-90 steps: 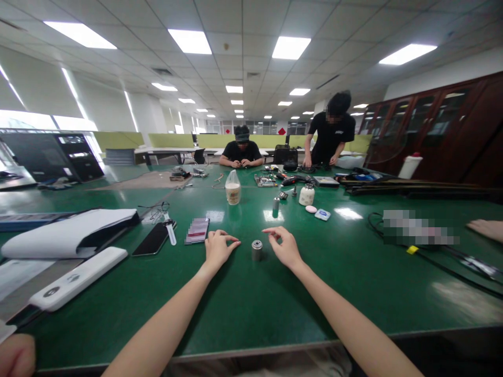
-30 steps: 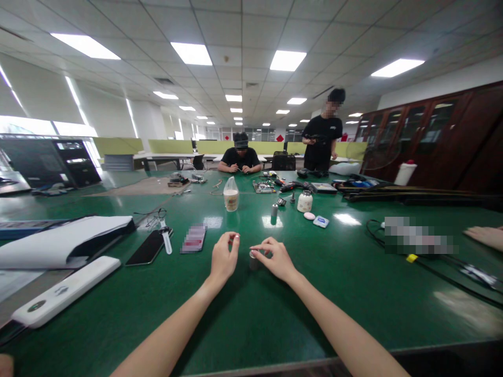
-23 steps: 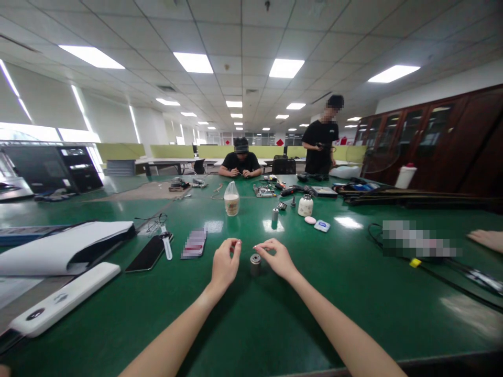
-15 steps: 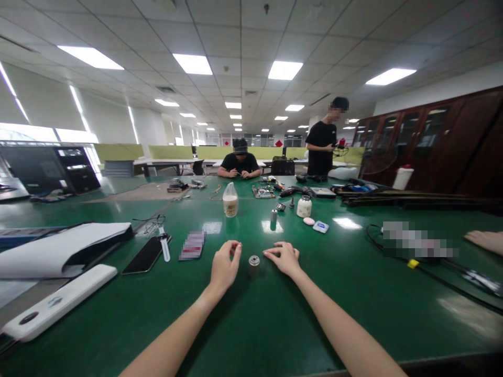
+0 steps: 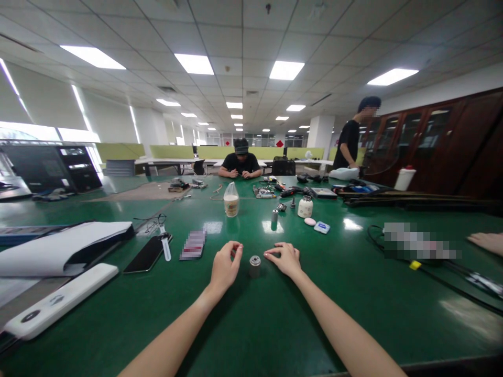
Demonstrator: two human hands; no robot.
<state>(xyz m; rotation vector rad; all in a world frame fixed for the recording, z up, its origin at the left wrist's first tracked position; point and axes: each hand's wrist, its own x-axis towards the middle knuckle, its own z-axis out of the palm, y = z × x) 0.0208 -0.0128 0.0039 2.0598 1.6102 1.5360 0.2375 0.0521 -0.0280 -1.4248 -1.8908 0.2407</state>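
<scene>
A small metal cylinder (image 5: 255,266), with a round recessed top, stands upright on the green table between my two hands. To its left rests my left hand (image 5: 226,266), fingers loosely curled and thumb apart, with nothing visible in it. My right hand (image 5: 286,259) is on the other side, its bent fingers pointing toward the cylinder, and it too holds nothing. Neither hand touches the cylinder. Farther back stands a second, slimmer metal cylinder (image 5: 274,217), near a white jar (image 5: 305,207).
Left are a phone (image 5: 144,254), a blurred-out flat item (image 5: 193,245) and a white bar-shaped device (image 5: 63,301). A bagged cup (image 5: 231,203) stands ahead. Another person's hand (image 5: 487,243) and black cables (image 5: 440,280) are at right. Someone sits across the table (image 5: 393,324).
The standing person at the back right has moved to the right and turned sideways. My hands and the metal cylinder keep their places, apart from a slight shift of the view.
</scene>
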